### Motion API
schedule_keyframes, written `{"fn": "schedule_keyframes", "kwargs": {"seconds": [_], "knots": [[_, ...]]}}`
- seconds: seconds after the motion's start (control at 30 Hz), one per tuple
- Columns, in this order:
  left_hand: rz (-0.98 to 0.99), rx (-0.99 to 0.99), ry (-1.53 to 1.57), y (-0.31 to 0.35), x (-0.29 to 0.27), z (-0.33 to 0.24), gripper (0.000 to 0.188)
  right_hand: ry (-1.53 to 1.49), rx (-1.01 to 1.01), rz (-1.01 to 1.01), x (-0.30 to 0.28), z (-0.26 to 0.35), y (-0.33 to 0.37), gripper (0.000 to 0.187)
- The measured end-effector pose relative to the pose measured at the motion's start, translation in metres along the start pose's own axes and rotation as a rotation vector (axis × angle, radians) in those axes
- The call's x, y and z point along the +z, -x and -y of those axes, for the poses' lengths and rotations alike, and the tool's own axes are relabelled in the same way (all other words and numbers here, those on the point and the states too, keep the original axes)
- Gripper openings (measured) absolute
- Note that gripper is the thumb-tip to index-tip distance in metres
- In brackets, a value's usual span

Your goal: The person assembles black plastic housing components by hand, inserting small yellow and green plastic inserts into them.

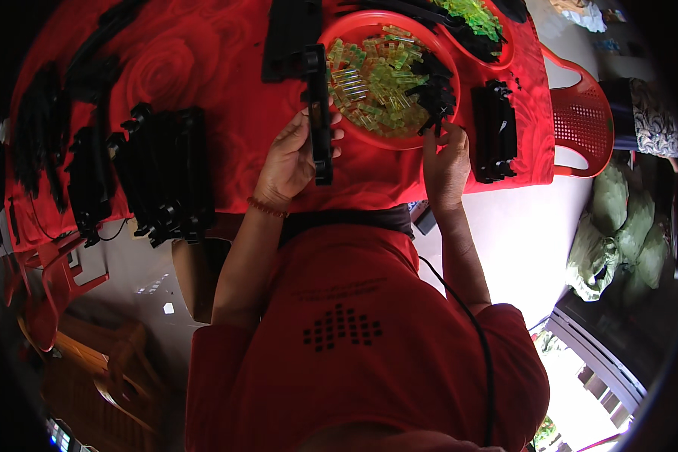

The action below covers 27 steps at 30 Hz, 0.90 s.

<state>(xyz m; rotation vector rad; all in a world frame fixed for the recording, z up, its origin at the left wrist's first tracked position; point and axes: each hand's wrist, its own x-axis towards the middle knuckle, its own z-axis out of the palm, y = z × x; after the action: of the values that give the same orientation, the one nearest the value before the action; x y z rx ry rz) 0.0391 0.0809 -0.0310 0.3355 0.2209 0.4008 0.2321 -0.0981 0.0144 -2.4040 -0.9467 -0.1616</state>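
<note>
My left hand (294, 154) is wrapped round a long black plastic bar (320, 113), held upright just left of a round red basin (453, 56). Inside the basin lie many clear yellow-green plastic pieces (384, 83) and, along its right side, a heap of small black parts (435, 87). At the basin's near right rim, my right hand (448, 154) pinches a small black part (432, 123) between thumb and fingers. The exact shape of that part is too small to make out.
Stacks of black plastic bars (162, 173) cover the left of the red tablecloth (233, 98). Another bundle of black bars (494, 132) lies right of the basin. A second red basin (511, 53) stands behind. A red plastic chair (584, 113), with a person sitting there, adjoins the table's right edge.
</note>
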Motion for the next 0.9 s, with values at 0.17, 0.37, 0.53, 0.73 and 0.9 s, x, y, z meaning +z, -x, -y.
{"fn": "schedule_keyframes", "kwargs": {"seconds": [0.17, 0.37, 0.53, 0.73, 0.9], "knots": [[0.009, -0.001, 0.017, -0.001, -0.001, 0.000, 0.046, -0.011, -0.037, 0.020, 0.002, -0.009, 0.000, 0.028], [0.025, 0.000, 0.028, -0.001, -0.002, 0.001, 0.046, 0.004, -0.036, -0.081, 0.004, -0.001, -0.007, 0.030], [0.011, -0.002, 0.022, 0.000, 0.000, 0.000, 0.046, 0.108, 0.056, -0.020, 0.008, 0.004, -0.009, 0.037], [-0.010, 0.003, 0.005, 0.000, 0.000, 0.000, 0.046, 0.094, 0.078, -0.008, 0.009, 0.005, -0.013, 0.033], [0.003, 0.003, 0.020, -0.001, -0.002, 0.001, 0.045, -0.009, 0.104, -0.055, 0.016, 0.002, -0.017, 0.027]]}}
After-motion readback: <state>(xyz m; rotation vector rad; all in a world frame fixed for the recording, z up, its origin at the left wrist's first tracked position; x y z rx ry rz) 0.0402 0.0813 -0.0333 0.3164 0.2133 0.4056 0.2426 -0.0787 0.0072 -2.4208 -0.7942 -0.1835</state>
